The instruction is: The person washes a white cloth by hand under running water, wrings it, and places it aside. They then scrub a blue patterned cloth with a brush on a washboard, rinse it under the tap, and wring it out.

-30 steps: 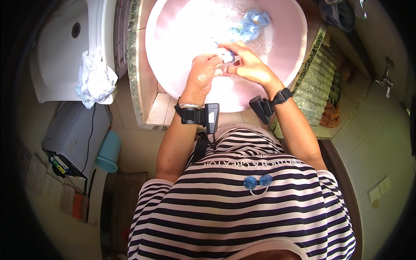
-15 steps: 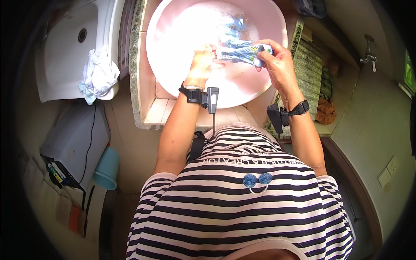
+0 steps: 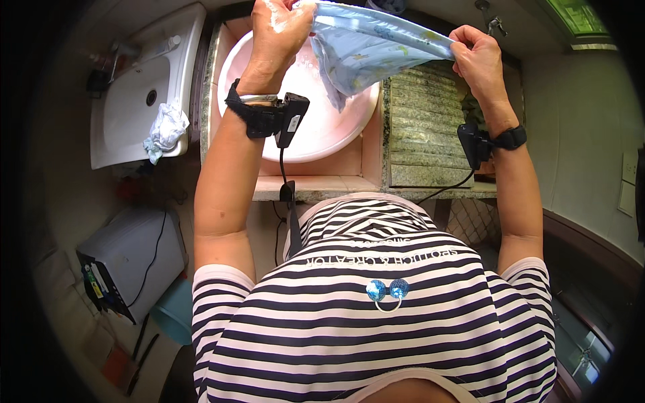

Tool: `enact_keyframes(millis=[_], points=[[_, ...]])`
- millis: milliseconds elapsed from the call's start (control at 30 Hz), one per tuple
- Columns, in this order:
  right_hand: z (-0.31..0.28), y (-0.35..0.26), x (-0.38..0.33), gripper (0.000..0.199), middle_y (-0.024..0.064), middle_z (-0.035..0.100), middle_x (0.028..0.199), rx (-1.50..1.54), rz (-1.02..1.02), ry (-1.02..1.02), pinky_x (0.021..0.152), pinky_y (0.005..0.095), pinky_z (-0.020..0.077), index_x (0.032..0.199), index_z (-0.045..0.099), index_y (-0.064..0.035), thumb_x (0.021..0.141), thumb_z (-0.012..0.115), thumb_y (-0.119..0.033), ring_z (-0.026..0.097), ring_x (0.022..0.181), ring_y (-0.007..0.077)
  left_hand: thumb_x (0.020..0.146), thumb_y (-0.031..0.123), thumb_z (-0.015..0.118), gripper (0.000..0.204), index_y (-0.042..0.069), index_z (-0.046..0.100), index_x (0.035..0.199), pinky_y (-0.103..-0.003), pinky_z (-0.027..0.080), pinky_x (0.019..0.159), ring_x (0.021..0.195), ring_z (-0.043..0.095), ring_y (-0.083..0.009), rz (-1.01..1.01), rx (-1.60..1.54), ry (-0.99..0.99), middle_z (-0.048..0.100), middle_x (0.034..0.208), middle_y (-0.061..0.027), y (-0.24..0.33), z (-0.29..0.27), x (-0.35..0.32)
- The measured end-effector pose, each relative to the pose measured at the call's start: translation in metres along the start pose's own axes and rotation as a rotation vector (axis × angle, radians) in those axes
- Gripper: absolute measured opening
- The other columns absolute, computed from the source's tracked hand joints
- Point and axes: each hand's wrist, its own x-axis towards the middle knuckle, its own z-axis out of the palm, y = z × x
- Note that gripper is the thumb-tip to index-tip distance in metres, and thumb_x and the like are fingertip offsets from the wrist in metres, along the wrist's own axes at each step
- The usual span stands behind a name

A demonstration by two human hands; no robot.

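I see both hands raised at the far side of the scene, stretching a light blue patterned cloth (image 3: 376, 50) between them. My left hand (image 3: 282, 27) has its fingers closed around the cloth's left end, and the skin looks wet. My right hand (image 3: 478, 57) is curled into a fist on the cloth's right end. The cloth hangs spread in the air above the pink basin (image 3: 316, 127), its lower corner drooping toward the basin's right part without clearly touching it. The basin sits in a tiled recess, with a ribbed stone washboard (image 3: 422, 134) just to its right. Well to the left, a white sink (image 3: 144, 101) has a crumpled pale rag (image 3: 164, 131) lying on its near rim. Each wrist wears a black strap with a small device attached
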Motion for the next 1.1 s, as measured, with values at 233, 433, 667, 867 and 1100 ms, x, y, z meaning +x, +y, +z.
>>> enact_keyframes(millis=[233,433,667,867,1100], points=[[-0.135,-0.010,0.030,0.013,-0.0023,0.063,0.081,0.259,-0.130,0.139,0.058,0.0227,0.0490,0.093,0.066,-0.0043,0.095,0.054,-0.001,0.063,0.069,0.0066,0.090,-0.002,0.059,0.012,-0.002,0.069,0.096,-0.026,0.054,0.057,0.067,0.062,-0.0099,0.041,-0.103,-0.038,0.067,0.079,-0.0054,0.144,0.097,0.079],[-0.202,0.001,0.052,0.015,-0.0004,0.063,0.078,0.402,-0.283,0.298,0.060,0.0272,0.0526,0.085,0.066,-0.0030,0.089,0.054,0.006,0.061,0.070,0.0083,0.092,0.003,0.058,0.015,-0.002,0.069,0.100,-0.029,0.057,0.063,0.075,0.066,-0.0128,0.066,0.003,-0.117,0.071,0.089,-0.0078,0.184,0.179,0.105],[-0.140,0.157,-0.065,0.010,0.0136,0.063,0.078,0.007,-0.098,-0.430,0.074,0.0374,0.0521,0.088,0.067,0.0022,0.082,0.061,-0.003,0.065,0.079,0.0273,0.076,-0.004,0.064,0.018,0.003,0.075,0.088,-0.036,0.053,0.072,0.074,0.065,-0.0236,-0.080,0.332,-0.605,0.070,0.079,-0.0124,0.020,0.237,-0.021],[-0.112,0.252,-0.075,0.027,0.0262,0.072,0.096,-0.203,-0.052,-0.925,0.085,0.0485,0.0560,0.101,0.074,0.0018,0.083,0.068,-0.017,0.069,0.096,0.0438,0.075,0.008,0.080,0.022,0.004,0.070,0.094,-0.047,0.044,0.085,0.098,0.062,-0.0355,-0.445,0.969,-0.745,0.067,0.097,-0.0146,-0.047,0.264,-0.192],[-0.024,0.288,0.085,0.027,0.0229,0.069,0.108,-0.590,-0.277,-0.805,0.090,0.0481,0.0556,0.108,0.068,0.0030,0.088,0.069,-0.016,0.069,0.104,0.0418,0.072,0.008,0.082,0.037,0.012,0.073,0.107,-0.048,0.039,0.093,0.112,0.054,-0.0319,-0.134,0.825,-0.484,0.062,0.115,-0.0092,-0.056,0.346,-0.191]])
